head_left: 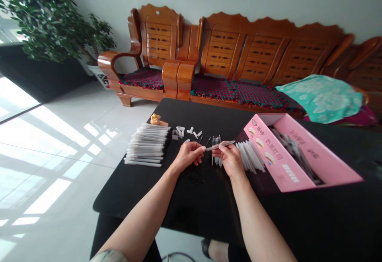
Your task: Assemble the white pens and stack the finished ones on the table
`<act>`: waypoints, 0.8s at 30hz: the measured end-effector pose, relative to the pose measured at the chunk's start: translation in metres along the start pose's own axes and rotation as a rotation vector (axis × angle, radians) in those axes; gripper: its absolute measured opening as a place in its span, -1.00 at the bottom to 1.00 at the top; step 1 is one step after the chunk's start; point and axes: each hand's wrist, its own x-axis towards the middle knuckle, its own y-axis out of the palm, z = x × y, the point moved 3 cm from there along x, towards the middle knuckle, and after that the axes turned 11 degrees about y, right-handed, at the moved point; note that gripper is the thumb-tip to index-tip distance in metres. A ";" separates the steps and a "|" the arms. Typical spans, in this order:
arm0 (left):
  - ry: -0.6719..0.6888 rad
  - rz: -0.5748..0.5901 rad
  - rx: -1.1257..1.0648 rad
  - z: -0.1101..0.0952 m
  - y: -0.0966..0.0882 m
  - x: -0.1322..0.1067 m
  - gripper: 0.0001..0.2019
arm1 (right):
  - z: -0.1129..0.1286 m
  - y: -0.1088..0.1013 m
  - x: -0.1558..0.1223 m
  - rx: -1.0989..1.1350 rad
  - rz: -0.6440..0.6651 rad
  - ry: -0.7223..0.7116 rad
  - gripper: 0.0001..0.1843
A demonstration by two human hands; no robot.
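Between my hands is a slim pale pen (pixel 220 146), tilted slightly up toward the right. My left hand (pixel 189 154) is closed in a pinch at its left end. Fingers of my right hand (pixel 229 158) are closed around its middle. Under and beside the right hand lie thin pen refills (pixel 217 160), partly covered by the fingers. White pen barrels (pixel 250 156) lie in a row to the right of that hand. A stack of capped pens (pixel 147 144) is on the left. Small white caps (pixel 180 131) lie scattered beyond my left hand.
The black table (pixel 205 202) carries everything. A pink box (pixel 277 156) with dark pieces inside stands on the right. A small yellow figurine (pixel 155 119) sits behind the pen stack. Small black parts (pixel 195 177) lie near my wrists. A wooden sofa (pixel 227 55) stands beyond.
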 end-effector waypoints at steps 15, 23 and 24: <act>0.055 0.059 0.169 0.011 0.002 0.000 -0.71 | -0.002 -0.001 0.001 -0.028 -0.001 0.028 -0.75; 0.060 0.146 0.137 0.007 0.001 -0.001 -0.52 | -0.003 -0.004 0.002 -0.008 -0.045 0.019 -0.71; 0.055 0.169 0.125 0.007 0.002 -0.001 -0.53 | -0.003 -0.004 0.002 -0.009 -0.043 0.020 -0.71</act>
